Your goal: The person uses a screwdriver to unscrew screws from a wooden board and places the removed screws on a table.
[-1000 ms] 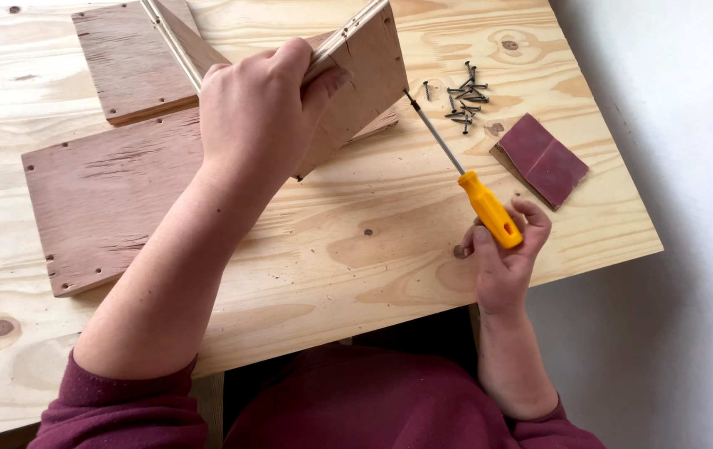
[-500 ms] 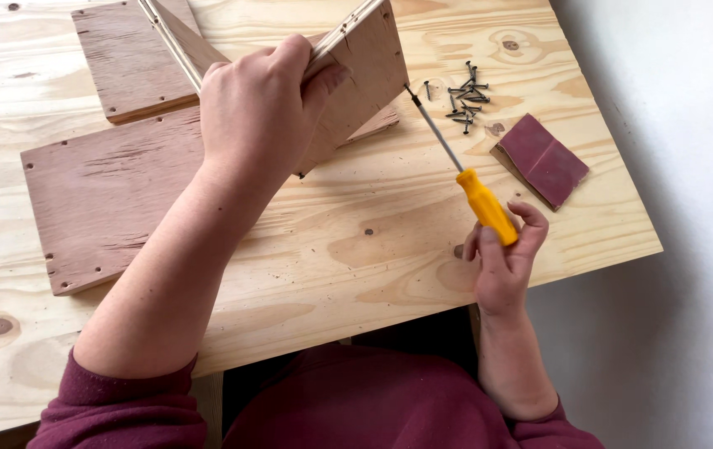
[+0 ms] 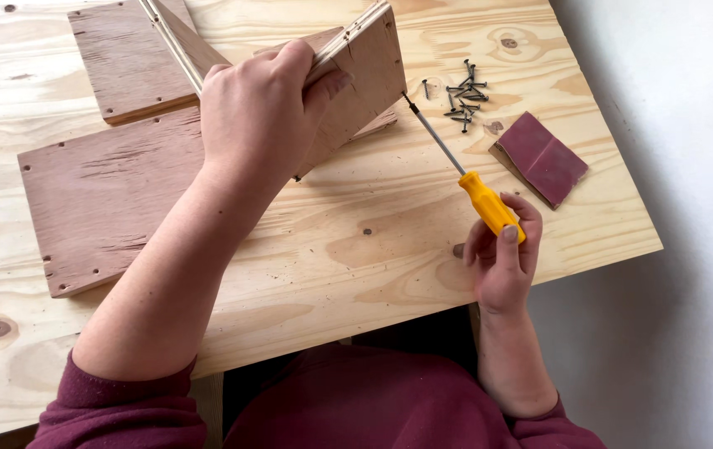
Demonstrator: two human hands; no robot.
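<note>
Not much has changed since a moment ago — my right hand [image 3: 502,262] has moved a little on the yellow handle, and the screwdriver [image 3: 464,177] leans a bit flatter than before. My left hand [image 3: 261,112] has stayed where it was.

My left grip is clenched over the top of the upright board [image 3: 369,79], thumb on its near face, fingers wrapped over the edge. The board stands tilted on the worktop [image 3: 356,249], resting against the flat brown boards behind it. My right grip is closed around the screwdriver handle, thumb on top. The metal tip touches the right edge of the upright board, low down.

A big flat board [image 3: 103,195] with small holes along its edges lies under my left arm. Another board [image 3: 128,54] lies farther back. A little pile of dark screws [image 3: 460,91] sits just right of the upright board. A dark red folded piece of sandpaper [image 3: 542,156] lies near the worktop's right edge — no labels or signs on anything.
</note>
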